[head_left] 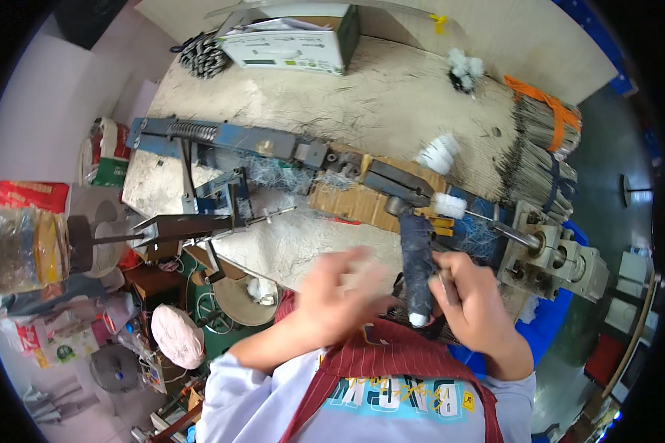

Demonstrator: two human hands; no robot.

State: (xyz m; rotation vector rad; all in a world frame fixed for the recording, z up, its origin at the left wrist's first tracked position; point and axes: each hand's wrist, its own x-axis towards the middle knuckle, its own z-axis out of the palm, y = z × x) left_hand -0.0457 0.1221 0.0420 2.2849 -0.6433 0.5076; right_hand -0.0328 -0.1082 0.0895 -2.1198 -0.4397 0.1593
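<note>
So your black handle [417, 269] sticks out from the dark clamp [395, 179] toward your apron [391, 362]. Your right hand [469, 299] is curled right beside it; can't tell whether it's clamped on anything. Your left hand [340, 295] is blurry, but the fingers look apart, nothing visible in them. I'd worry about the handle slipping off a half-grip, or apron cloth snagging on its tip. If that rod [488, 219] by the white brush [449, 206] spins, fingertips could catch. Machine [536, 247] crowds your right; there's more elbow room left, over the bench [273, 251] edge.
</note>
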